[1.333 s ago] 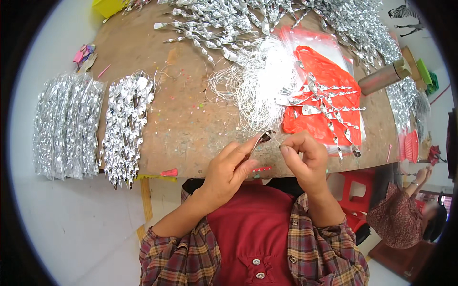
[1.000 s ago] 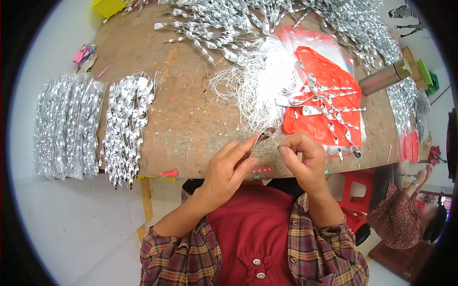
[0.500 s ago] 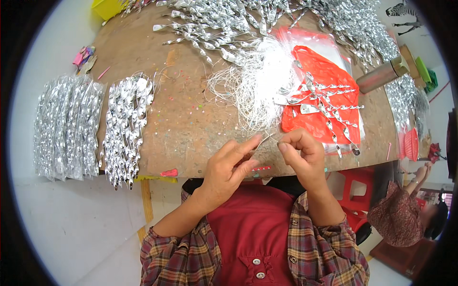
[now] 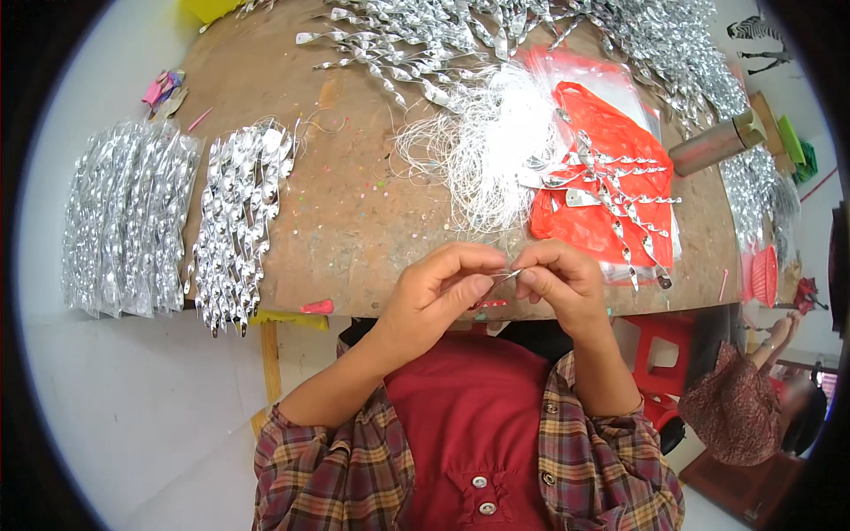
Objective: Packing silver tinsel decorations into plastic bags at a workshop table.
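Note:
Over the table's near edge my two hands meet at the fingertips. My left hand [image 4: 438, 290] is closed in a pinch on a thin white string [image 4: 506, 273]. The right hand [image 4: 567, 281] pinches the same strand from the other side, thumb against curled fingers. Just beyond lies a loose tangled heap of white string [image 4: 500, 150]. Right of that heap, silver twisted strips [image 4: 611, 190] are spread on a red plastic bag [image 4: 567, 226]. Whether the string is knotted between my fingertips is too small to tell.
Packed silver twists in clear bags [image 4: 128, 221] lie at the left, beside an unbagged bundle [image 4: 235, 221]. More silver twists [image 4: 664, 53] cover the far side. A metal flask [image 4: 713, 146] lies at the right. Another person [image 4: 735, 403] sits beyond the red stool [image 4: 660, 354].
My hands have come together; the left one moved right and its fingers closed on the string. The whole view has shifted slightly.

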Demonstrator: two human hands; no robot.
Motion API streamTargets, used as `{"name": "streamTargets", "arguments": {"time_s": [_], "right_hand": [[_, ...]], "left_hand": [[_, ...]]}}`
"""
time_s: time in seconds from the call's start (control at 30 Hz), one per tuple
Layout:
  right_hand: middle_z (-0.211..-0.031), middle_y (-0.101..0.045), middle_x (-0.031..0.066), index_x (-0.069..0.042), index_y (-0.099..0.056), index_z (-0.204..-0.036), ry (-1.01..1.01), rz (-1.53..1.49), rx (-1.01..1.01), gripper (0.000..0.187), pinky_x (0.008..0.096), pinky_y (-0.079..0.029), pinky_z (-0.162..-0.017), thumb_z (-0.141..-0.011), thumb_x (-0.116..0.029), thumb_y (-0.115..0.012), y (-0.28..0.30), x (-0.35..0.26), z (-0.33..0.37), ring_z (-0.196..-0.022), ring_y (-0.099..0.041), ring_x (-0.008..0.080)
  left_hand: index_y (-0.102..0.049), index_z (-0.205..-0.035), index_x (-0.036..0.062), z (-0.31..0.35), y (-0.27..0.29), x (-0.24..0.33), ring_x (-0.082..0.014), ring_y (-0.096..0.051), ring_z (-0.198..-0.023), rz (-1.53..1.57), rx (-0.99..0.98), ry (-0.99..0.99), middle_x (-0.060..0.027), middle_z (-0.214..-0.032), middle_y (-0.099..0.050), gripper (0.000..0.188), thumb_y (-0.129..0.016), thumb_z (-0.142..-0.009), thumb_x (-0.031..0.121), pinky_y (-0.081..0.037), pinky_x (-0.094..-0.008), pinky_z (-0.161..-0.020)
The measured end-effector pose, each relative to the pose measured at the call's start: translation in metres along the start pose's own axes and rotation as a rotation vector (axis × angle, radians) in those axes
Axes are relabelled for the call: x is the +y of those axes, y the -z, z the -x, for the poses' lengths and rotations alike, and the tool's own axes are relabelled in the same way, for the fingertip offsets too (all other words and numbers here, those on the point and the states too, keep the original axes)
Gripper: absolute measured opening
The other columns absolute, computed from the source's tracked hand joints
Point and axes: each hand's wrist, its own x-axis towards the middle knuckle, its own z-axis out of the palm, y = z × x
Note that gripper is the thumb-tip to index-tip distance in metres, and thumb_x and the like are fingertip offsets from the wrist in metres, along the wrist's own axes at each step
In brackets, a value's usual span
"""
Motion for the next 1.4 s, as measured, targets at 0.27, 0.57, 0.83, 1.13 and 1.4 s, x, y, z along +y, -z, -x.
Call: {"name": "streamTargets", "arguments": {"time_s": [0.27,0.57,0.83,1.13,1.4], "right_hand": [[-0.081,-0.062,0.0056,0.002,-0.061,-0.094,0.054,0.009,-0.026,0.006,0.0202,-0.047,-0.059,-0.088,-0.001,-0.059,0.001,0.003,0.000,-0.068,-0.058,0.0087],[-0.076,-0.060,0.0035,0.002,-0.061,-0.096,-0.014,-0.112,0.034,0.008,0.0198,-0.045,-0.055,-0.088,-0.003,-0.060,-0.005,-0.003,0.000,-0.063,-0.057,0.0079],[-0.075,-0.059,-0.0002,-0.001,-0.063,-0.098,-0.003,-0.049,-0.038,0.011,0.0185,-0.039,-0.049,-0.090,-0.008,-0.060,-0.007,-0.003,-0.001,-0.057,-0.051,0.0028],[-0.062,-0.050,-0.0006,-0.004,-0.057,-0.093,-0.110,-0.490,0.109,0.009,0.0156,-0.026,-0.042,-0.090,-0.013,-0.058,0.004,0.004,-0.007,-0.042,-0.031,0.0026],[-0.069,-0.058,0.0046,-0.006,-0.058,-0.096,-0.160,-0.744,0.014,0.007,0.0149,-0.022,-0.039,-0.092,-0.012,-0.056,0.017,0.022,-0.005,-0.050,-0.040,0.0023]], "left_hand": [[-0.062,-0.100,-0.0004,-0.006,0.002,0.003,-0.0112,-0.056,-0.094,-0.161,0.010,-0.074,-0.0103,-0.116,-0.057,0.011,-0.056,-0.092,0.004,-0.047,-0.0250,-0.080],[-0.058,-0.090,0.0013,-0.009,-0.004,0.004,-0.0120,-0.055,-0.094,-0.255,0.124,-0.172,-0.0086,-0.112,-0.055,0.006,-0.054,-0.093,0.006,-0.045,-0.0251,-0.083],[-0.057,-0.097,0.0024,-0.017,-0.014,0.009,-0.0149,-0.054,-0.101,-0.464,0.053,-0.417,-0.0084,-0.112,-0.054,0.007,-0.054,-0.094,0.008,-0.042,-0.0266,-0.089],[-0.056,-0.122,0.0033,-0.005,-0.006,0.005,-0.0130,-0.058,-0.092,-0.305,-0.058,-0.020,-0.0068,-0.097,-0.061,0.033,-0.056,-0.089,0.003,-0.047,-0.0266,-0.080],[-0.058,-0.126,0.0095,0.019,0.033,0.027,-0.0139,-0.055,-0.091,-0.486,-0.172,0.085,-0.0053,-0.104,-0.058,0.041,-0.059,-0.085,0.004,-0.044,-0.0250,-0.077]]}}
